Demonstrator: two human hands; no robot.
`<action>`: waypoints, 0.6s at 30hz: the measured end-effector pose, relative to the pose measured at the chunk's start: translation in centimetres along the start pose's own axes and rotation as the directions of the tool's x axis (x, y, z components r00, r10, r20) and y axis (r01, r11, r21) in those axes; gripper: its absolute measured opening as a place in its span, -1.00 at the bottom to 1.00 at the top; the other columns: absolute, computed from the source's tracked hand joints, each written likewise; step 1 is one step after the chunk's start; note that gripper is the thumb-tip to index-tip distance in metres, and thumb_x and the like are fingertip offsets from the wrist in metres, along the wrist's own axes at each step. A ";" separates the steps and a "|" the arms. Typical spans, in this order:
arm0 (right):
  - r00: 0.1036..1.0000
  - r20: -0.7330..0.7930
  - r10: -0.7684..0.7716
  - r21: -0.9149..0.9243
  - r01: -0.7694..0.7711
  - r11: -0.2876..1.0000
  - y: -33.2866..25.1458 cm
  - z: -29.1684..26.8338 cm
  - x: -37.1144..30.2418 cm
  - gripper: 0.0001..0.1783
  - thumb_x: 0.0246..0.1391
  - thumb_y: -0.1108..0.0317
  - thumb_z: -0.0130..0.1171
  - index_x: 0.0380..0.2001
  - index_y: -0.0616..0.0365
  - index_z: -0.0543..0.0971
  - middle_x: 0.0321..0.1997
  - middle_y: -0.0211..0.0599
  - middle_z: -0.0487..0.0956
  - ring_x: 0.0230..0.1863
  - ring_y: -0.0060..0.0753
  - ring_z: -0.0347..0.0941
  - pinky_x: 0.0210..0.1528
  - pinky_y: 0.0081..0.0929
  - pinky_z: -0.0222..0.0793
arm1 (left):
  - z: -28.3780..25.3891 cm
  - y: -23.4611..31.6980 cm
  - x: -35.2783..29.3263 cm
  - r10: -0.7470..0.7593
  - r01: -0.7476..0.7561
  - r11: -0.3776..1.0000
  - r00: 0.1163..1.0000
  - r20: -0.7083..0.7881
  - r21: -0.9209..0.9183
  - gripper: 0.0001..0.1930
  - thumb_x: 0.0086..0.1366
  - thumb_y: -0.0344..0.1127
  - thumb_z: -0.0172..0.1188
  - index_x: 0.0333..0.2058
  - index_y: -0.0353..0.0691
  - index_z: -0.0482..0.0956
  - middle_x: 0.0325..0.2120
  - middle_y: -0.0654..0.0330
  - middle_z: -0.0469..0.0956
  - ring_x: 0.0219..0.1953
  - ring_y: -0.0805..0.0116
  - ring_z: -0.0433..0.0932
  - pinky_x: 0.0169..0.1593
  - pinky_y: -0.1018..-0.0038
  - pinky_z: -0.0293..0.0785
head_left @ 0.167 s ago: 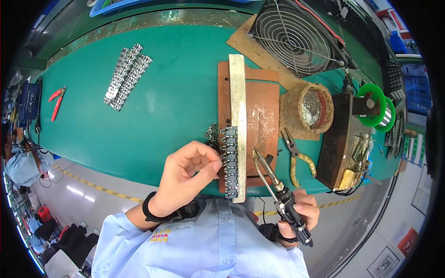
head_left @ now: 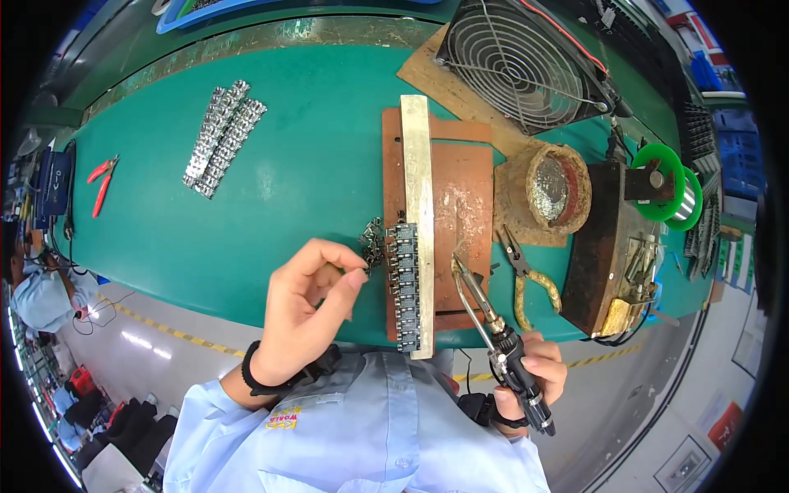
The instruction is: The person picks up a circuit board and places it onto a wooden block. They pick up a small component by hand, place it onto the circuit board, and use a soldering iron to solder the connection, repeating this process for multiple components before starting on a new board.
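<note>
A: Left hand's fingers point(head_left: 343, 275) pinched nearly closed, thumb against index; can't tell if a part sits between them. Tips hang just beside the loose pile of small components point(head_left: 372, 243), at 9 o'clock from the row of small boards point(head_left: 404, 283).

B: Right hand point(head_left: 534, 370)?

A: Wrapped tight round the soldering iron point(head_left: 493, 329) handle, at 5 o'clock from the boards. Tip points up toward 11, just off the jig's right edge, not touching a board.

B: Progress?

A: Judging by layout: boards are lined up against the pale metal bar point(head_left: 417, 214) on the brown jig plate point(head_left: 460, 197), so fixturing looks done. Can't read the joints, too small. Loose components remain in the pile, and two strips of metal parts point(head_left: 223, 135) lie well apart at 10 o'clock on the green worktop point(head_left: 288, 181). So mid-run, I'd say.

B: Boards' condition?

A: Dark, small, stacked in one straight column, touching the bar. Solder pot point(head_left: 555, 187) at 2 o'clock, yellow-handled pliers point(head_left: 526, 279) at 3.
</note>
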State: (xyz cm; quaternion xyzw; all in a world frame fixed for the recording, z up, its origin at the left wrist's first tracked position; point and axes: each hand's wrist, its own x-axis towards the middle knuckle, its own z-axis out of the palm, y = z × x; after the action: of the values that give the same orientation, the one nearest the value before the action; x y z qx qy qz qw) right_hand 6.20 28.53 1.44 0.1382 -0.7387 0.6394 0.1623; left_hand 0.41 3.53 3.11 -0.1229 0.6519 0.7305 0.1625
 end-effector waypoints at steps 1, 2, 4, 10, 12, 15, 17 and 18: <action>1.000 -0.009 0.005 0.002 -0.005 1.000 0.0 -0.1 0.0 -0.47 -0.43 0.33 0.43 -0.31 0.20 0.43 -0.51 -0.24 0.39 -0.56 -0.35 0.30 -0.54 -0.44 0.19 | 0.0 0.0 0.1 -0.001 0.001 1.000 1.000 0.003 0.001 -0.91 0.17 -0.52 0.03 -0.32 -0.34 0.38 -0.52 0.30 0.42 -0.53 0.64 0.37 -0.47 0.71 0.31; 1.000 -0.016 0.008 0.011 -0.008 1.000 0.1 0.0 0.0 -0.48 -0.43 0.33 0.43 -0.31 0.20 0.43 -0.51 -0.24 0.39 -0.55 -0.35 0.30 -0.54 -0.44 0.20 | -0.1 0.0 0.1 -0.015 0.015 1.000 1.000 0.014 0.010 -0.92 0.16 -0.53 0.04 -0.33 -0.34 0.39 -0.54 0.31 0.42 -0.55 0.65 0.35 -0.51 0.71 0.26; 1.000 0.018 0.024 0.004 -0.024 1.000 0.2 -0.2 -0.3 -0.48 -0.38 0.27 0.41 -0.31 0.19 0.39 -0.49 -0.25 0.36 -0.53 -0.37 0.27 -0.48 -0.42 0.19 | -0.3 0.1 0.2 -0.044 0.043 0.999 0.998 0.036 0.028 -0.93 0.15 -0.55 0.05 -0.35 -0.34 0.41 -0.59 0.32 0.42 -0.59 0.69 0.32 -0.60 0.71 0.17; 0.997 0.049 0.066 -0.030 -0.064 0.997 0.5 -0.1 -0.8 -0.45 -0.27 0.14 0.36 -0.28 0.16 0.32 -0.44 -0.26 0.29 -0.47 -0.39 0.22 -0.37 -0.39 0.18 | -0.7 -0.1 0.8 0.371 -0.243 0.658 0.928 -0.025 0.712 -0.88 0.03 -0.56 0.11 -0.41 -0.26 0.44 -0.56 0.29 0.36 -0.52 0.50 0.33 -0.40 0.60 0.18; 0.997 0.050 0.065 -0.033 -0.063 0.997 0.5 -0.1 -0.8 -0.45 -0.27 0.14 0.35 -0.28 0.16 0.32 -0.44 -0.26 0.29 -0.47 -0.39 0.22 -0.37 -0.40 0.18 | -0.9 -0.2 1.0 0.449 -0.319 0.439 0.888 0.102 0.840 -0.84 -0.05 -0.56 0.16 -0.43 -0.22 0.46 -0.52 0.26 0.35 -0.44 0.39 0.34 -0.27 0.53 0.17; 0.997 0.054 0.061 -0.043 -0.059 0.997 0.5 0.0 -0.8 -0.46 -0.26 0.14 0.35 -0.28 0.16 0.32 -0.44 -0.26 0.29 -0.48 -0.39 0.22 -0.37 -0.41 0.17 | -0.6 0.0 0.6 0.409 -0.281 0.473 0.909 0.074 0.835 -0.81 -0.10 -0.55 0.18 -0.43 -0.20 0.46 -0.47 0.25 0.35 -0.36 0.32 0.32 -0.18 0.48 0.10; 0.996 0.061 0.063 -0.034 -0.061 0.998 0.4 0.0 -0.8 -0.46 -0.26 0.14 0.35 -0.27 0.16 0.32 -0.43 -0.26 0.29 -0.47 -0.39 0.22 -0.37 -0.41 0.17 | -0.3 0.0 0.6 0.387 -0.264 0.492 0.920 0.063 0.830 -0.79 -0.12 -0.54 0.20 -0.43 -0.19 0.47 -0.45 0.25 0.35 -0.32 0.28 0.31 -0.13 0.46 0.07; 0.996 0.067 0.063 -0.025 -0.061 0.998 0.5 0.0 -0.8 -0.46 -0.25 0.14 0.35 -0.27 0.16 0.32 -0.43 -0.26 0.29 -0.47 -0.39 0.22 -0.37 -0.42 0.17 | -0.3 -0.1 0.6 0.399 -0.265 0.466 0.915 0.067 0.844 -0.79 -0.12 -0.51 0.21 -0.43 -0.17 0.47 -0.44 0.26 0.34 -0.33 0.30 0.31 -0.15 0.45 0.06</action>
State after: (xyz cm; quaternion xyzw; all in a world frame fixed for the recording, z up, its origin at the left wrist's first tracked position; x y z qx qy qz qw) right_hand 6.70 28.56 0.70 0.1351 -0.7551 0.6304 0.1189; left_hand -0.06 3.31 2.75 0.0487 0.9412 0.3343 0.0100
